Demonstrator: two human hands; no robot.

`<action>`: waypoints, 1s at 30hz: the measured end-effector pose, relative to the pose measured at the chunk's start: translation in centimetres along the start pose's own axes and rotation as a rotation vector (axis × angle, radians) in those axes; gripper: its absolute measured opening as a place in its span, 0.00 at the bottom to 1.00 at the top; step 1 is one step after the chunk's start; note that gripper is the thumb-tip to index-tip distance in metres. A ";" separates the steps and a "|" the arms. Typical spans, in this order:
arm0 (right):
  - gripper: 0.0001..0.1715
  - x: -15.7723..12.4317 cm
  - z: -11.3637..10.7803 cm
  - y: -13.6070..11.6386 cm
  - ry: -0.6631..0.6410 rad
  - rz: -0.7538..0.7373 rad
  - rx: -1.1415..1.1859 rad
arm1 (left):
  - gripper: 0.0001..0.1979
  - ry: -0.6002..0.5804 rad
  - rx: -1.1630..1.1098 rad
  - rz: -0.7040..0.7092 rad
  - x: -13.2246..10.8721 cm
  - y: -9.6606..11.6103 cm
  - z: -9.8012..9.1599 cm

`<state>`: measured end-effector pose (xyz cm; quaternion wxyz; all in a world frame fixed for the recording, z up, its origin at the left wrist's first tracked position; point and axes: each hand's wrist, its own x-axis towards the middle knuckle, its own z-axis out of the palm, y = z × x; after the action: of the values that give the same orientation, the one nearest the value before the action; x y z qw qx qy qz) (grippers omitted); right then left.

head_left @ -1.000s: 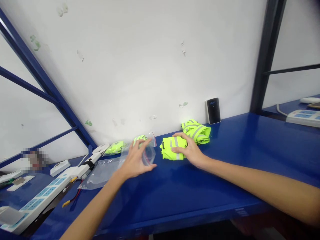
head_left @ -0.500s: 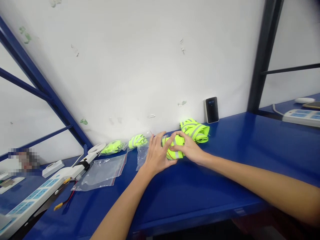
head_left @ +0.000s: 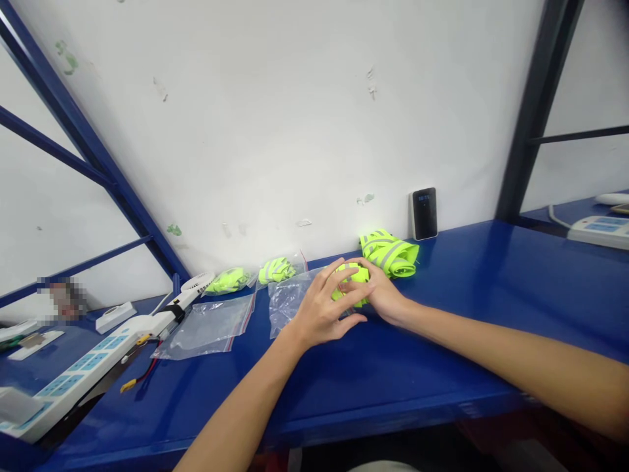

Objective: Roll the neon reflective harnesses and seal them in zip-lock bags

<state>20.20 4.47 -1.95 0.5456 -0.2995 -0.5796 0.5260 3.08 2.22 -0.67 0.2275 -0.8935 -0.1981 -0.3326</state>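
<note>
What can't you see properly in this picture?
Yellow reflective bundle: in the head view, the left hand and right hand hide most of it.
Clear plastic bag: in the head view, the left hand hides its nearest end.
Black device: in the head view, its screen is too small to read.
Blurred object: in the head view, pixelation hides what it is.
Power strip: the head view's right edge cuts it off.

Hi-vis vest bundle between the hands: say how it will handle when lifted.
The hi-vis vest bundle looks light and soft, dented by the left hand and right hand. It would probably flop open if lifted loosely; no tie shows, though much is hidden.
</note>
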 end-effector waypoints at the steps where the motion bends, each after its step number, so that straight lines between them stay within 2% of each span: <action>1: 0.26 0.1 -0.1 -0.1 0.036 0.007 -0.010 | 0.28 0.043 -0.005 -0.021 -0.2 0.0 -0.2; 4: 0.28 0.3 -0.6 -0.5 0.096 0.005 -0.076 | 0.32 0.076 0.001 -0.111 -0.8 -0.3 -1.0; 7: 0.28 0.3 -0.9 -1.0 0.074 -0.002 -0.155 | 0.43 -0.077 0.043 -0.298 -1.1 -1.0 -1.4; 9: 0.29 0.2 -1.0 -1.0 0.019 -0.026 -0.225 | 0.53 -0.201 0.042 -0.442 -1.1 -1.4 -1.2; 11: 0.30 0.0 -1.0 -0.7 -0.046 -0.043 -0.281 | 0.57 -0.297 -0.007 -0.524 -1.1 -1.4 -0.9; 14: 0.32 -0.2 -1.0 0.0 -0.153 -0.024 -0.286 | 0.54 -0.368 -0.077 -0.510 -1.3 -1.2 -0.3; 19: 0.34 0.1 -1.2 0.6 -0.278 0.005 -0.298 | 0.48 -0.364 -0.191 -0.416 -1.6 -1.3 0.7; 21: 0.35 0.4 -1.5 0.3 -0.300 -0.022 -0.358 | 0.48 -0.345 -0.247 -0.428 -1.7 -1.6 1.0; 25: 0.28 0.8 -2.5 -0.9 -0.419 -0.120 -0.500 | 0.47 -0.318 -0.241 -0.413 -1.7 -2.0 1.1; 30: 0.29 0.7 -3.5 -2.4 -0.474 -0.103 -0.655 | 0.47 -0.309 -0.207 -0.415 -1.9 -2.4 1.0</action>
<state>23.91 5.51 -0.03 0.2982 -0.2983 -0.8405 0.3400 1.02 4.34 -2.00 0.0289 -0.8924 -0.3743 -0.2503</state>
